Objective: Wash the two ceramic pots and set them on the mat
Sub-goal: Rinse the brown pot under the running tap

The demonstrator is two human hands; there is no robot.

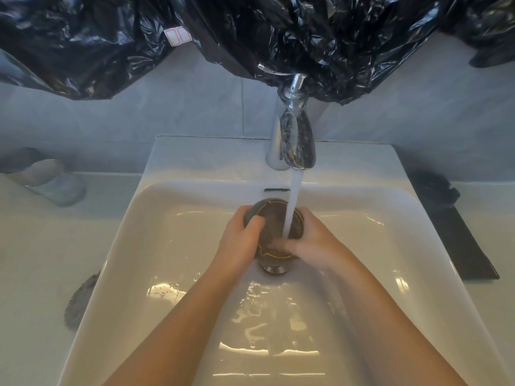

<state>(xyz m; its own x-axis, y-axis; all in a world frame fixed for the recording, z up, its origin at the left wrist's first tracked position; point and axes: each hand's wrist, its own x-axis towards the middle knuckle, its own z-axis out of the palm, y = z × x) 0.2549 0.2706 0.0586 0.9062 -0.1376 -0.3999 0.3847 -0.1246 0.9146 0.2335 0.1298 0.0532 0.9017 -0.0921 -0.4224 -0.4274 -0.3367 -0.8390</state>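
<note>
A dark grey ceramic pot (271, 218) with a thin yellow line at its rim is held over the drain of the white sink (156, 207), its opening turned up toward me. Water from the chrome tap (295, 140) runs into it. My left hand (239, 240) grips the pot's left side, thumb over the rim. My right hand (309, 240) holds the right side, with blurred fingers reaching inside at the near edge. A dark mat (462, 246) lies on the counter right of the sink. A second pot is not clearly visible.
A clear glass jar (53, 179) lies on the counter at the left. A grey rough-looking object (79, 302) sits at the sink's left edge. Black plastic sheeting (250, 32) hangs along the wall above the tap. Water pools in the basin.
</note>
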